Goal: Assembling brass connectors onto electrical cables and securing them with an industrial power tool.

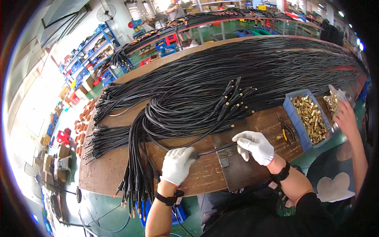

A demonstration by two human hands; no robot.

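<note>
A short stretch of black cable (pixel 217 149) runs between my two white-gloved hands, above the near edge of the wooden table. My left hand (pixel 177 165) is wrapped round it, with a thicker dark end at the fingertips. Thumb and fingers of my right hand (pixel 255 147) pinch the cable's other side; the tip there is hidden. Below my right hand lies a dark metal plate (pixel 246 170). A looped bundle of black cables (pixel 158 114) lies just beyond, its connector ends (pixel 225 106) fanned out to the right. More cable ends (pixel 136 173) hang over the table's front edge by my left hand.
To the right stand a blue bin (pixel 291 114) of brass fittings (pixel 310 118) and yellow-handled pliers (pixel 285 132). Another person's hand (pixel 346 118) touches a clear bag of fittings (pixel 332 100) at the far right. Long rows of black cables (pixel 237 65) cover the table's far side.
</note>
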